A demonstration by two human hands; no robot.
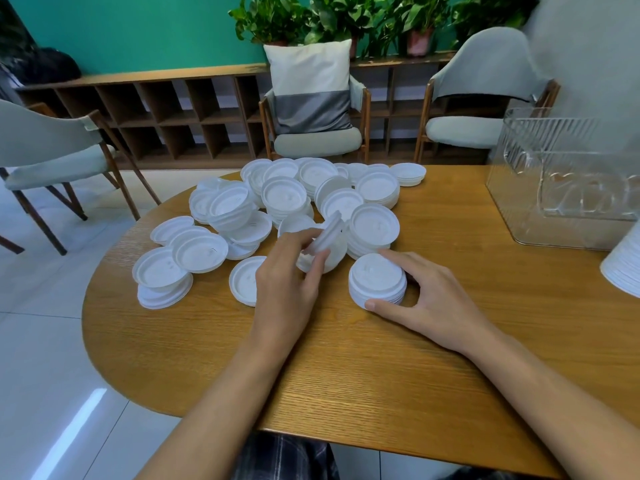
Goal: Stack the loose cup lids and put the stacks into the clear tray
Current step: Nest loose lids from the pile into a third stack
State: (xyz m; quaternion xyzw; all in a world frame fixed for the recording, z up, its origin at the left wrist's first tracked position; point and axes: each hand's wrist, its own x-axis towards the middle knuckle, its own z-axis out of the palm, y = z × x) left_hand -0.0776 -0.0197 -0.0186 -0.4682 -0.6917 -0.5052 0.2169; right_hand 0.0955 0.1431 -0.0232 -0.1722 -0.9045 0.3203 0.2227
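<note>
Several loose white cup lids (284,202) lie heaped across the far half of the wooden table (363,375). My left hand (287,282) pinches one tilted lid (327,233) between thumb and fingers, lifted just above the pile. A short stack of lids (375,278) stands in front of the pile, and my right hand (433,299) grips it with thumb on the near side and fingers on the far side. The clear tray (561,188) stands at the far right of the table, away from both hands.
A tall white stack (623,268) sits at the right edge of the view, near the tray. Three chairs stand around the table's far side, one holding a pillow (308,84). Bare wood lies between the pile and me.
</note>
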